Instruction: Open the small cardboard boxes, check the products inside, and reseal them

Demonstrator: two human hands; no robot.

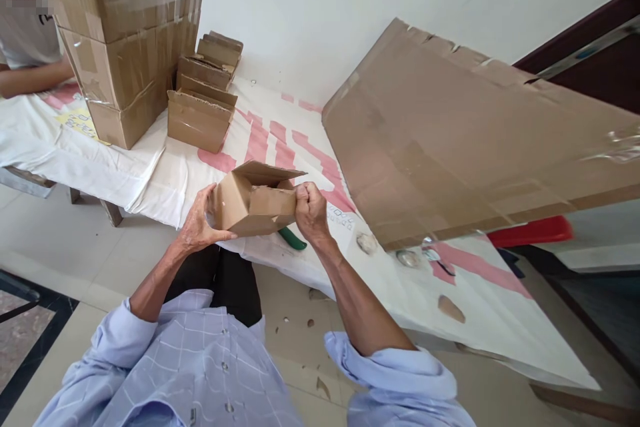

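A small brown cardboard box (255, 203) is held up between my two hands at the table's front edge, its top flaps raised. My left hand (197, 223) grips the box's left end, with the thumb along its lower side. On the other end, my right hand (311, 210) is closed on the box's right edge or flap. A green curved handle (292, 238) lies on the cloth below the box; the rest of that tool is hidden. Beyond my hands stand small open boxes (200, 120) in a row.
A tall stack of taped boxes (125, 47) stands at the left, with a co-worker's arm (37, 79) behind it. One large cardboard sheet or box (450, 140) leans over the right side. Tape rolls (367, 243) and a cardboard scrap (451, 309) lie on the cloth-covered table (540, 347).
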